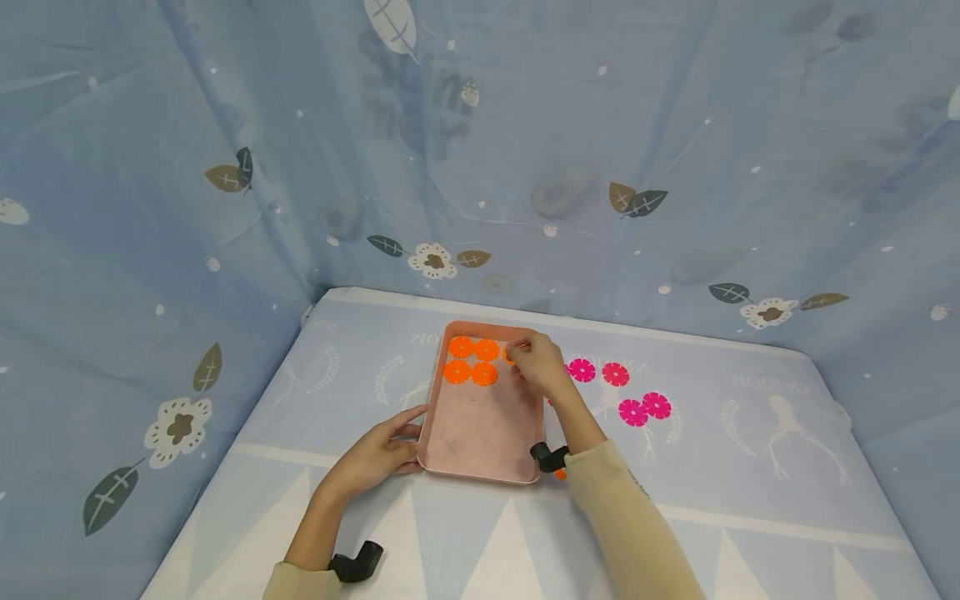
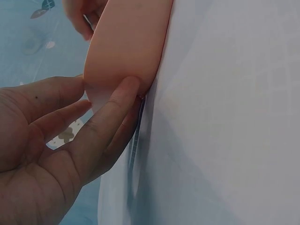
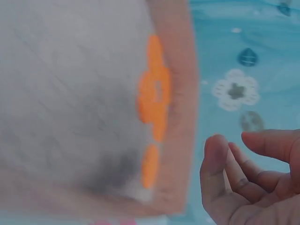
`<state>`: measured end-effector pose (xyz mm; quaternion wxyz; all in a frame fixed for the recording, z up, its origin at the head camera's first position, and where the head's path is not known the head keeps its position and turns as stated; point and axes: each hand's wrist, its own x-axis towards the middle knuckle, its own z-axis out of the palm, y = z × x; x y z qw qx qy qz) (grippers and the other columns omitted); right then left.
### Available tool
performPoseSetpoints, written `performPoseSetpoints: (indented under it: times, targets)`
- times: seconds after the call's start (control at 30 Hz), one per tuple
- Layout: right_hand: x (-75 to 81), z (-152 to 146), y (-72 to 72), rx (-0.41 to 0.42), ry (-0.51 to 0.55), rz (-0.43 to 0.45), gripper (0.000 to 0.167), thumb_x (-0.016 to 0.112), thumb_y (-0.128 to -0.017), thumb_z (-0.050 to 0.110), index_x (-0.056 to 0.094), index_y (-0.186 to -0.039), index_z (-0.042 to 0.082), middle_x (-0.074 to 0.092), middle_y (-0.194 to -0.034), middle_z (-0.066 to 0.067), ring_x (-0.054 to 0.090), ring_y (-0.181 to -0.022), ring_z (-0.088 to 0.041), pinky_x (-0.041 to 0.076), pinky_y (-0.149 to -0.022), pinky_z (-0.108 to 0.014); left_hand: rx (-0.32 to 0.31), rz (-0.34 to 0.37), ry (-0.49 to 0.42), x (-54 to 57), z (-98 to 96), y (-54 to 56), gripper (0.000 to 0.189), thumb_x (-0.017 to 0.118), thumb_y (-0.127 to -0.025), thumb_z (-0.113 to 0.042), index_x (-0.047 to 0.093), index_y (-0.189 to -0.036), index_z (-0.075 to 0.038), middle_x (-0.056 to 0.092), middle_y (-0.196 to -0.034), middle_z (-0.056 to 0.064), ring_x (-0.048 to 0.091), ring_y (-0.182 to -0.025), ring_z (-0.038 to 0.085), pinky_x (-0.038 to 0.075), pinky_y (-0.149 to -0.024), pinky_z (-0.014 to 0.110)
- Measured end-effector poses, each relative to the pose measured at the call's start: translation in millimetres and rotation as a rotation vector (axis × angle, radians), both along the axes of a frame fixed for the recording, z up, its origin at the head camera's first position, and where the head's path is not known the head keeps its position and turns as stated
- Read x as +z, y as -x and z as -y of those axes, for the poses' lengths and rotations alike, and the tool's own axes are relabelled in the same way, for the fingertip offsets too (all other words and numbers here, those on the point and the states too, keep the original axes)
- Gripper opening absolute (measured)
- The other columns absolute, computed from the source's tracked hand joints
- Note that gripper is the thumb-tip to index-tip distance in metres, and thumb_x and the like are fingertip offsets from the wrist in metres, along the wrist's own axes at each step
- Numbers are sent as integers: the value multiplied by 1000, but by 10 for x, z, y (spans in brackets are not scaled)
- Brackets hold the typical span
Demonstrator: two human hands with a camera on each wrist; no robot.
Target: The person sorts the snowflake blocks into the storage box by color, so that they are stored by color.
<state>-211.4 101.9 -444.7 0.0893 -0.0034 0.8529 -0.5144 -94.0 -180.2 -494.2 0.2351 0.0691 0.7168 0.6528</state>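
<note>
A shallow pink tray [image 1: 480,433] lies on the table. Several orange notched discs [image 1: 484,373] sit flat inside along its far end. My left hand [image 1: 386,454] rests against the tray's near left side; in the left wrist view its fairly straight fingers [image 2: 105,119] touch the outer wall and rim. Over the tray's far right corner is my right hand [image 1: 538,360], partly covering an orange disc [image 1: 507,354] in the head view. Seen from the right wrist, the right hand [image 3: 253,180] has loosely bent fingers, with nothing between thumb and fingertips.
To the right of the tray lie several pink notched discs [image 1: 616,374], some partly hidden by the right arm. An orange piece [image 1: 561,473] shows by the tray's near right corner. A patterned blue curtain [image 1: 525,167] rises behind the table.
</note>
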Motion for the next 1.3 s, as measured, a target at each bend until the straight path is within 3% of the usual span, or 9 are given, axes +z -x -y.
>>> performPoseSetpoints:
  times: [0.1, 0.27, 0.43, 0.57, 0.8, 0.93, 1.13, 1.3]
  targets:
    - [120, -107, -81, 22, 35, -4, 30, 59, -101, 16, 61, -123, -4, 66, -108, -23, 67, -91, -42, 60, -79, -48, 4, 1, 5, 0, 0, -1, 63, 53, -98, 5, 33, -157, -10, 44, -139, 30, 62, -110, 37, 57, -87, 39]
    - [215, -309, -208, 58, 49, -42, 31, 62, -100, 18, 62, -122, -4, 66, -105, -19, 66, -88, -38, 60, -77, -48, 7, 3, 9, 1, -8, 0, 63, 53, -98, 5, 34, -157, -10, 45, -138, 30, 62, -111, 37, 57, -87, 39]
    - [242, -495, -334, 73, -5, -81, 29, 63, -99, 22, 65, -119, 1, 67, -103, -16, 66, -88, -38, 59, -76, -48, 6, 6, 4, 2, -11, 0, 63, 53, -98, 5, 33, -156, -9, 44, -139, 31, 61, -112, 37, 57, -88, 39]
    - [239, -636, -437, 74, -49, -110, 28, 64, -99, 23, 66, -117, 2, 68, -101, -11, 64, -86, -31, 58, -74, -43, 5, 8, 2, 3, -8, 1, 63, 53, -98, 5, 34, -156, -9, 45, -138, 31, 62, -111, 37, 57, -87, 40]
    - [172, -834, -614, 80, -22, -117, 27, 66, -98, 19, 65, -116, 0, 66, -101, -13, 62, -86, -35, 59, -75, -48, 1, 1, 0, -1, -5, 5, 63, 53, -98, 5, 33, -156, -8, 45, -137, 31, 62, -111, 37, 57, -87, 39]
    - [121, -919, -723, 78, -27, -110, 24, 67, -97, 18, 65, -114, 0, 64, -95, -12, 62, -83, -34, 59, -71, -41, 3, 0, 3, -1, -10, 1, 64, 54, -98, 5, 33, -156, -8, 46, -137, 31, 62, -110, 37, 57, -87, 40]
    - [-14, -1027, -859, 81, -11, -69, 25, 68, -97, 19, 65, -115, 2, 62, -93, -9, 60, -88, -41, 59, -74, -46, 2, -3, 0, -3, -10, -7, 63, 54, -98, 4, 33, -156, -8, 46, -138, 31, 62, -111, 37, 57, -88, 41]
    - [-145, -1083, -937, 81, 24, -23, 30, 71, -95, 21, 65, -115, 1, 64, -94, -11, 60, -87, -40, 58, -72, -42, 0, -4, -6, -8, -11, 0, 63, 54, -98, 4, 33, -157, -8, 46, -138, 31, 62, -113, 37, 57, -88, 40]
